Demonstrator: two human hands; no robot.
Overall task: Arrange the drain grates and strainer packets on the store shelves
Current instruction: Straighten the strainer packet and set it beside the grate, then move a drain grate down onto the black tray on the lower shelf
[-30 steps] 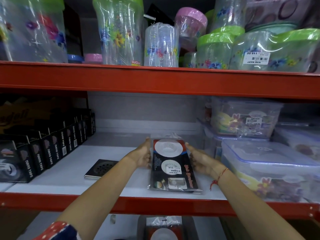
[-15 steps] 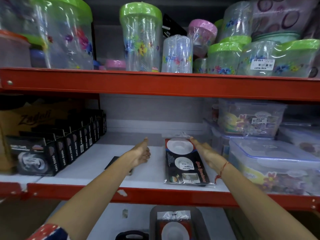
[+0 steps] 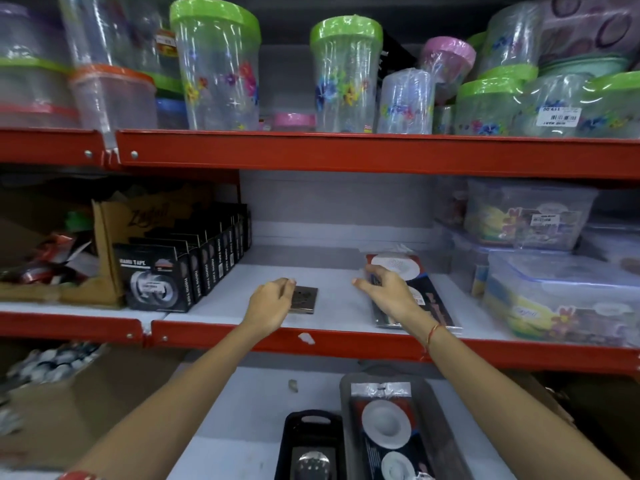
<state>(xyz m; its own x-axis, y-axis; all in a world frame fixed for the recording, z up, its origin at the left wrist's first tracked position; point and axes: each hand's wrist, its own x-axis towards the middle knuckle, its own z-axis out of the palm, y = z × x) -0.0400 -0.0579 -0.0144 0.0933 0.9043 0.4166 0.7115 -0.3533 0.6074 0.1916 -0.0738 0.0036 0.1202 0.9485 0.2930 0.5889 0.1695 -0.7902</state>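
i face red metal store shelves with white boards; the middle shelf [image 3: 332, 282] runs across in front of me. on the shelf above stand clear plastic jars [image 3: 216, 67] with green lids and flower prints. at nine o'clock on the middle shelf sits a row of black tape boxes [image 3: 156, 277], touching an open cardboard box [image 3: 110, 233] further left. at three o'clock are clear lidded food containers [image 3: 561, 296], stacked. my left hand [image 3: 268, 303] reaches over the shelf's front edge, fingers curled down onto the near left corner of a square metal drain grate [image 3: 304, 299] that lies flat on the board; the fingertips touch it, but i cannot tell whether they have gripped it. my right hand [image 3: 389, 289] hangs at one o'clock from the grate, fingers spread and loose, over the left part of a strainer packet [image 3: 419, 292] that lies flat, long side running front to back; the hand grasps nothing that i can see, and whether it touches the packet i cannot tell. a red thread [image 3: 431, 336] circles my right wrist. the grate and the packet lie well apart with bare board between them. on the shelf below, at six o'clock, a grey tray [image 3: 446, 431] holds another strainer packet [image 3: 388, 431], and just beside it on the left a black tray [image 3: 294, 441] holds a round metal strainer [image 3: 311, 464].
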